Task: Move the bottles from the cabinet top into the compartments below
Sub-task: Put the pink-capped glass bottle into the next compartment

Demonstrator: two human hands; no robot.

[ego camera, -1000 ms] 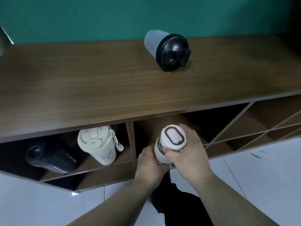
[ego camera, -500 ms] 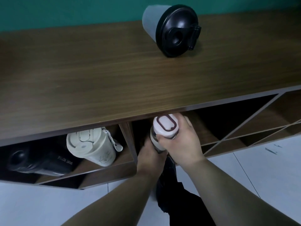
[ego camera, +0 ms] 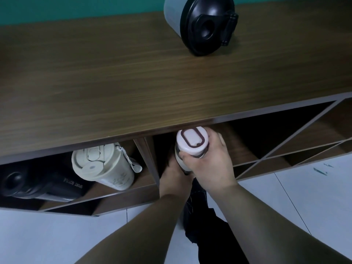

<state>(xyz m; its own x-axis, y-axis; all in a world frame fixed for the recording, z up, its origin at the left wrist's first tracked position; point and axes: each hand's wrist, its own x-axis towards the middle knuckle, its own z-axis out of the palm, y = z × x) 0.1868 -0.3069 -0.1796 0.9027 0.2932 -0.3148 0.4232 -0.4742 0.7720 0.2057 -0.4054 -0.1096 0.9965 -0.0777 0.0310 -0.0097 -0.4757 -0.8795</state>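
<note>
Four bottles in all — one grey bottle [ego camera: 200,23] on the cabinet top [ego camera: 114,82], a black one [ego camera: 38,184] and a cream one [ego camera: 103,166] in the left compartment, a white one [ego camera: 191,144] held — and two hands [ego camera: 207,164].

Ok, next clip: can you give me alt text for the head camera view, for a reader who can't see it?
Both hands, right hand and left hand, hold a white-capped bottle at the mouth of a cabinet compartment. A cream bottle and a black bottle already lie in the compartment to the left, and a grey bottle with a black lid lies on its side on the wooden cabinet top.
</note>
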